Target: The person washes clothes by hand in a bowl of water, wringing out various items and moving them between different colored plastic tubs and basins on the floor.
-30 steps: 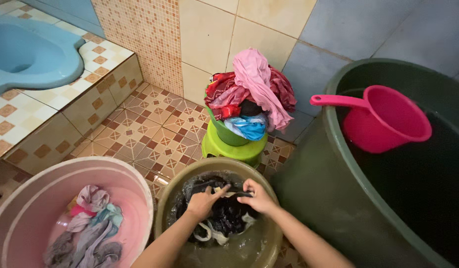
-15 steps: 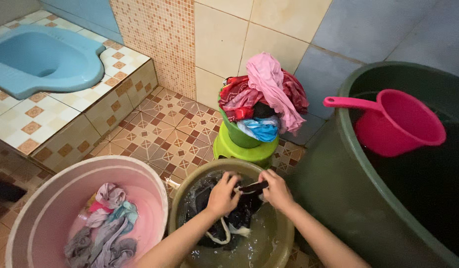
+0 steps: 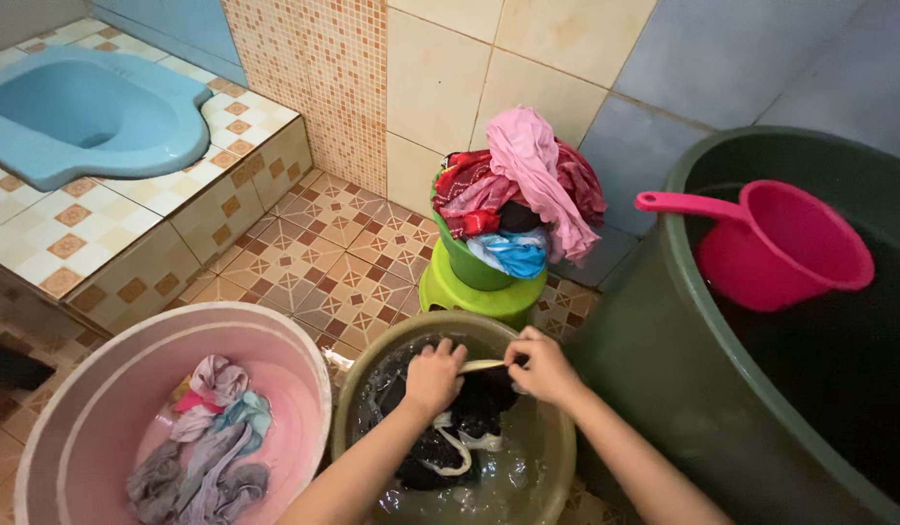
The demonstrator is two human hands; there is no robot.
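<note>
An olive-green basin (image 3: pixel 547 428) of soapy water sits low in the middle of the view. A dark wet garment (image 3: pixel 450 437) with pale trim lies in it. My left hand (image 3: pixel 432 376) and my right hand (image 3: pixel 543 367) both grip the garment's top edge, stretching a pale band between them just above the water. Both forearms reach in from the bottom edge.
A pink basin (image 3: pixel 90 389) with wet grey and pastel clothes stands at the lower left. Behind the olive basin, a lime-green bucket (image 3: pixel 469 267) heaped with red, pink and blue laundry rests on a green stool. A big dark-green water tub (image 3: pixel 654 389) with a pink scoop (image 3: pixel 790 248) fills the right. A blue squat toilet (image 3: pixel 70 102) sits on a raised tiled step.
Both hands have drawn closer together and lifted the garment's edge slightly, pulling the pale band taut. The view has shifted a little to the left.
</note>
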